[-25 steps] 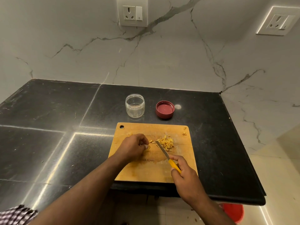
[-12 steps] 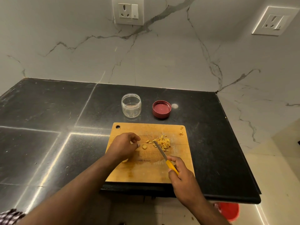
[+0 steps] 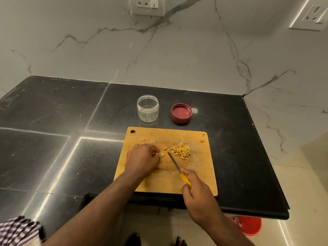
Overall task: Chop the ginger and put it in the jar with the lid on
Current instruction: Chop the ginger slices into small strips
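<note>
One uncut ginger piece [image 3: 161, 154], small and pale yellow, lies left of centre on the cutting board [image 3: 198, 178], pinched at the tips of the left hand [image 3: 142, 159], whose fingers [image 3: 154, 150] curl down over it. Chopped ginger [image 3: 182, 151], a loose heap of thin slivers, sits just right of that piece, toward the board's upper right, with a few strays beside it and small scraps [image 3: 202, 140] near the far right corner. Knife [image 3: 174, 164], yellow-handled with a narrow blade, held in the right hand [image 3: 197, 194] at lower centre of the frame; its fingers wrap the handle, and the blade tip points up-left, into the gap between the held piece and the heap. Whether the edge touches the board cannot be told. Jar [image 3: 147, 108], clear, upright, open and seemingly with nothing in it, stands on the black counter [image 3: 53, 110] just beyond the board's far edge. Lid [image 3: 181, 113], red, lies upturned to the right of the jar, apart from it. Step in hand, by judgement: chopping, well along, one piece outstanding; filling and closing not begun. Next move would call for bringing the blade down across the held piece with the left fingertips kept clear, then gathering the slivers toward the jar. Also present: marble-patterned wall [image 3: 177, 55] with wall sockets [image 3: 147, 5], red bucket [image 3: 248, 226] on the floor at lower right, checked cloth [image 3: 16, 231] at lower left.
</note>
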Demonstrator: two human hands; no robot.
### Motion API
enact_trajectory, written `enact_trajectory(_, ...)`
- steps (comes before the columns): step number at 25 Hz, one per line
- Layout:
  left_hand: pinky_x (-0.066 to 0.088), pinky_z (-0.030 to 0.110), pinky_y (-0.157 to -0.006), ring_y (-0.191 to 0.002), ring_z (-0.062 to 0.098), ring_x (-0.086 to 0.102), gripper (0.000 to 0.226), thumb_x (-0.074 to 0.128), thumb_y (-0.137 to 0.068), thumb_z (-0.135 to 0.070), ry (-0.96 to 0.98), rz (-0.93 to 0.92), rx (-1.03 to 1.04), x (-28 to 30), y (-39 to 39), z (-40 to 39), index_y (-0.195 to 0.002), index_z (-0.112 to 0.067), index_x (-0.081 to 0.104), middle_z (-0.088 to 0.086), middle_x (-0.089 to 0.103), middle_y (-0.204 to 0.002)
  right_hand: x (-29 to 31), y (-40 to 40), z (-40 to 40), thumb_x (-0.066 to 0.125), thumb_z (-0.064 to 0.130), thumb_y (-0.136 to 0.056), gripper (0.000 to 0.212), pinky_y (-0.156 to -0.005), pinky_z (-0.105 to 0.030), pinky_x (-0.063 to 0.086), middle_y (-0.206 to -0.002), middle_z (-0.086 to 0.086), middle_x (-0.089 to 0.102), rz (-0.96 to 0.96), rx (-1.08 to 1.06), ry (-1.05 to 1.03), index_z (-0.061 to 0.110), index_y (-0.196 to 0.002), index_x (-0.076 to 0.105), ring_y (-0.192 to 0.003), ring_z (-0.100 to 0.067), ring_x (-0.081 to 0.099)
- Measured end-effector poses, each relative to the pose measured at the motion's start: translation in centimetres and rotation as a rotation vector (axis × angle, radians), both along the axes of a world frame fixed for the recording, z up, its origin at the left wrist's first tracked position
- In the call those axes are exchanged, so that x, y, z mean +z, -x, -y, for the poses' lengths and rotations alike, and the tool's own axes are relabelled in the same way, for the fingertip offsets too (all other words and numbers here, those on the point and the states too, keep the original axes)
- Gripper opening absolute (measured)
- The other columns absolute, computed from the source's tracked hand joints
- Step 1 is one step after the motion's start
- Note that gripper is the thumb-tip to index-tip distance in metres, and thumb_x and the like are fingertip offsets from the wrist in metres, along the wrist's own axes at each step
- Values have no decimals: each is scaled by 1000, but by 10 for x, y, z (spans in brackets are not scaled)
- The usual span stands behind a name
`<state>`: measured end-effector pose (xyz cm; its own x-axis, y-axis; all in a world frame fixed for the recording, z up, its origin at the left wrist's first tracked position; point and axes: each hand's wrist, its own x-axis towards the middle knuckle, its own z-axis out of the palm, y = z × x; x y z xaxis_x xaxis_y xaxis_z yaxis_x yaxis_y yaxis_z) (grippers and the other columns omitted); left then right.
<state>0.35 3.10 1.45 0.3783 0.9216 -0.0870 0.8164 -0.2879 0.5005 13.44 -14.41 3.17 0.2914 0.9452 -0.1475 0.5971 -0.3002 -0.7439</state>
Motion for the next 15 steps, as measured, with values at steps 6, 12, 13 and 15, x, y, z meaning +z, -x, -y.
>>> enact_trajectory(6,45,41,-90,-107,14,50,26,65,-90,-47,-14,-38,19,-4,-7,2,-112,-36,71,-14,67,-107,2,4,-12,38,22,-102,40,-72,-17,38,-114,10,56,59,57,-9,31,-142,37,-89,-5,54)
enact_trajectory(12,44,40,-87,-105,13,50,22,64,-89,-43,13,-31,25,-5,-6,-1,-109,-37,71,-16,65,-101,1,9,-17,37,21,-102,41,-77,-20,44,-115,9,55,87,71,-21,29,-142,36,-95,-5,55)
enact_trajectory(13,44,40,-88,-104,13,50,22,63,-89,-44,14,-30,26,-5,-7,-1,-109,-38,71,-16,65,-101,0,9,-17,37,21,-102,41,-77,-20,44,-116,8,56,88,70,-26,29,-143,36,-95,-6,55)
enact_trajectory(15,44,41,-89,-105,13,51,22,64,-89,-45,8,-35,23,-5,-10,-1,-109,-37,71,-15,66,-102,-2,10,-19,37,20,-102,42,-77,-21,44,-116,7,56,106,71,-39,28,-143,36,-95,-6,54)
